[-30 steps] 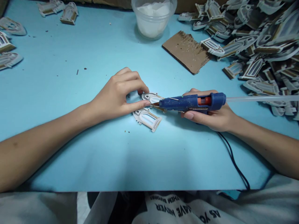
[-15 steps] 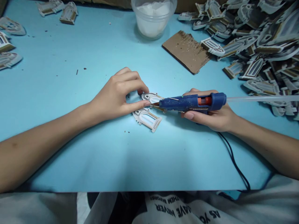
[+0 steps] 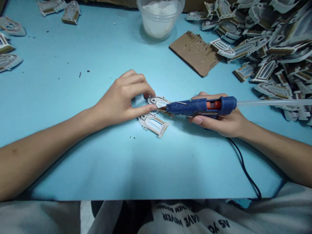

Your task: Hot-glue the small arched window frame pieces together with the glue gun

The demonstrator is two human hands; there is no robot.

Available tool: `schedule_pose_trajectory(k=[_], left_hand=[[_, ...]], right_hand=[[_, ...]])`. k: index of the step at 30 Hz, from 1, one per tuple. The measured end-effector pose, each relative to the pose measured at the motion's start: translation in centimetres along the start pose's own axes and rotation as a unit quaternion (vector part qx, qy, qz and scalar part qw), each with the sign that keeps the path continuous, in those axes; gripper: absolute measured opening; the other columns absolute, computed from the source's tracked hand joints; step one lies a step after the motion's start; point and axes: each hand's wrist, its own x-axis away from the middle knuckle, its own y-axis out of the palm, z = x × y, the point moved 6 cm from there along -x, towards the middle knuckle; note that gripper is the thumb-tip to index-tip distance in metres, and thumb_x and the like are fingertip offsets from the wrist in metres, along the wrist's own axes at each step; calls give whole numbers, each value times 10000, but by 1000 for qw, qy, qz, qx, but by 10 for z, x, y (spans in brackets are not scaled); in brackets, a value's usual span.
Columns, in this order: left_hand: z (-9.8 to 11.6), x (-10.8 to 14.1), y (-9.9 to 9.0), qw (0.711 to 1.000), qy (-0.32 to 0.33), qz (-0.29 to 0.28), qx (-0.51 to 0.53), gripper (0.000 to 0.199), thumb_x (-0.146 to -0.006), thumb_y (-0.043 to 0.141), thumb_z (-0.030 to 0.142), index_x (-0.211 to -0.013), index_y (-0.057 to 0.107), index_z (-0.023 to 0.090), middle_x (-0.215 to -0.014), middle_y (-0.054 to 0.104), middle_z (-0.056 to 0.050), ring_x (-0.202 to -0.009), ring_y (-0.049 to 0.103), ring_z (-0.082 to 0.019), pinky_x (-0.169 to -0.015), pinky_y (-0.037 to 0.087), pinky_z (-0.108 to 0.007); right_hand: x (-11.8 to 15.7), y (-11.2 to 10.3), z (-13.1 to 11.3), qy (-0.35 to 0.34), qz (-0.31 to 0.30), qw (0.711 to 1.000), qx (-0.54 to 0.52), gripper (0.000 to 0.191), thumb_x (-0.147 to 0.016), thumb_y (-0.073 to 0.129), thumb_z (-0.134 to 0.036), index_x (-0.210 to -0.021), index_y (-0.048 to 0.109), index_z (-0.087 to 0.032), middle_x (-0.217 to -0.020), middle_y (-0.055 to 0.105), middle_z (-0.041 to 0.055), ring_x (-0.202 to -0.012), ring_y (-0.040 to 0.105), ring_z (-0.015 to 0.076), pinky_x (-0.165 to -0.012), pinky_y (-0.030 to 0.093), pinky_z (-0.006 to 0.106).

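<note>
My right hand (image 3: 219, 122) is wrapped round a blue hot glue gun (image 3: 186, 108), which points left. A long clear glue stick (image 3: 273, 102) runs out of its back. The gun's nozzle meets the edge of a small white arched window-shaped piece (image 3: 159, 103), and the gun's front hides part of that piece. Thumb and fingers of my left hand (image 3: 129, 94) pinch the left end of this piece against the table. Just below lies a second arched window piece (image 3: 154, 125), flat on the blue surface and close to my left thumb.
Similar pieces make a large heap (image 3: 268, 42) at the far right. A torn cardboard piece (image 3: 195, 53) lies beside it. A clear tub (image 3: 159, 19) with white contents stands at the back. More pieces (image 3: 11, 26) lie at the far left. A black cord (image 3: 245, 169) hangs over the front edge.
</note>
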Motion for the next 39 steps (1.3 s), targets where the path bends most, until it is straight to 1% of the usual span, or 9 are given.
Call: schedule_pose_trajectory(k=[7, 13, 18, 21, 25, 29, 32, 34, 39], left_hand=[[0, 0, 0, 1000, -1, -1, -6, 334, -1070, 690, 620, -1114, 804, 309, -1064, 800, -51, -999, 701, -235, -977, 557, -430], [5, 1, -2, 998, 54, 24, -17, 293, -1061, 758, 543, -1138, 786, 261, -1047, 792, -39, -977, 675, -211, -897, 556, -411], [1, -1, 0, 1000, 23, 4, -12, 333, -1075, 702, 611, -1129, 791, 295, -1057, 800, -40, -982, 680, -216, -899, 549, -431], [-2, -2, 1, 1000, 13, -2, -6, 356, -1067, 695, 639, -1113, 796, 301, -1050, 803, -46, -952, 655, -211, -895, 543, -446], [-3, -2, 0, 999, 32, 10, 1, 343, -1053, 726, 623, -1104, 792, 291, -1018, 795, -38, -929, 635, -194, -876, 545, -432], [0, 0, -2, 998, 55, 24, -7, 298, -1052, 756, 571, -1129, 778, 284, -1038, 786, -26, -950, 644, -193, -873, 547, -421], [-1, 1, -1, 999, 30, 11, -9, 311, -1064, 728, 594, -1124, 784, 294, -1047, 789, -23, -953, 644, -194, -888, 545, -427], [-3, 0, 0, 1000, 18, 3, -9, 318, -1064, 721, 608, -1122, 788, 302, -1054, 790, -16, -952, 639, -187, -895, 537, -425], [0, 0, -1, 999, 35, 15, 1, 336, -1061, 726, 609, -1118, 787, 283, -1050, 793, -24, -930, 644, -186, -895, 530, -421]], right_hand=[[0, 1, -1, -11, 0, 1000, 5, 113, -1064, 800, -366, -1093, 791, -256, -962, 775, 27, -834, 665, 184, -736, 483, 349], [-4, -1, -6, 9, 8, 1000, 24, 213, -1051, 806, -452, -1024, 789, -242, -938, 777, 39, -777, 672, 196, -707, 485, 368], [-6, -1, -9, 27, -12, 999, 33, 208, -1044, 805, -438, -1011, 781, -234, -891, 756, 37, -756, 665, 193, -699, 497, 366], [-6, -2, -9, 17, 3, 999, 28, 240, -1045, 797, -461, -985, 779, -228, -863, 734, 35, -748, 654, 194, -680, 481, 366], [-6, -3, -10, 14, -1, 1000, 24, 195, -1024, 821, -412, -998, 789, -221, -877, 742, 33, -741, 646, 180, -679, 476, 354], [-6, -2, -9, 29, -17, 999, 27, 184, -1023, 815, -395, -1006, 790, -214, -898, 756, 53, -765, 671, 203, -691, 494, 368], [-6, -5, -10, 21, 0, 1000, 21, 194, -1023, 822, -412, -1023, 798, -220, -912, 762, 60, -772, 677, 210, -695, 489, 371], [-6, -4, -10, 25, -10, 999, 18, 173, -1017, 831, -386, -1023, 799, -216, -912, 757, 57, -775, 675, 204, -710, 493, 366], [-6, -2, -6, 30, -21, 999, 10, 219, -1013, 852, -422, -1013, 797, -210, -894, 748, 59, -782, 661, 209, -723, 481, 370]])
